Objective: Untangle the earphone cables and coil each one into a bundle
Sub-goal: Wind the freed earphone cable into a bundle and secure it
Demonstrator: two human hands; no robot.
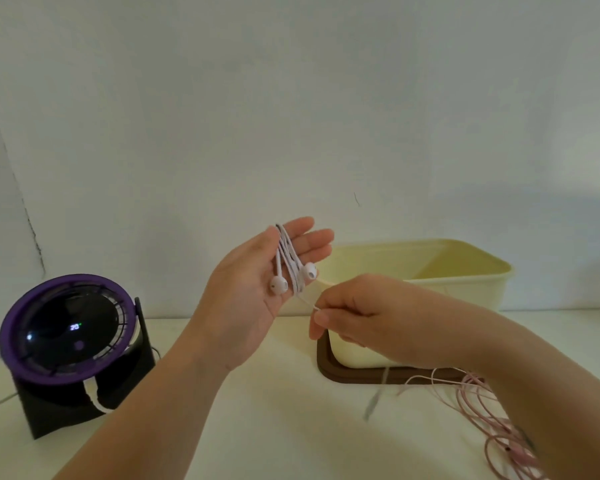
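Sitting at the far left of the white table, a purple-rimmed fan leans back on its black stand. Next comes the left hand, raised palm-up with its fingers straight. The white earphone cable is wound in loops around those fingers, and its two earbuds hang against the palm. Just to the right and a little lower, the right hand pinches the cable's free end between thumb and forefinger, and a short stretch of wire runs up to the loops. Behind that hand a cream container stands on a brown base. At the far right a pink earphone cable lies in loose tangled loops on the table, partly under the right forearm.
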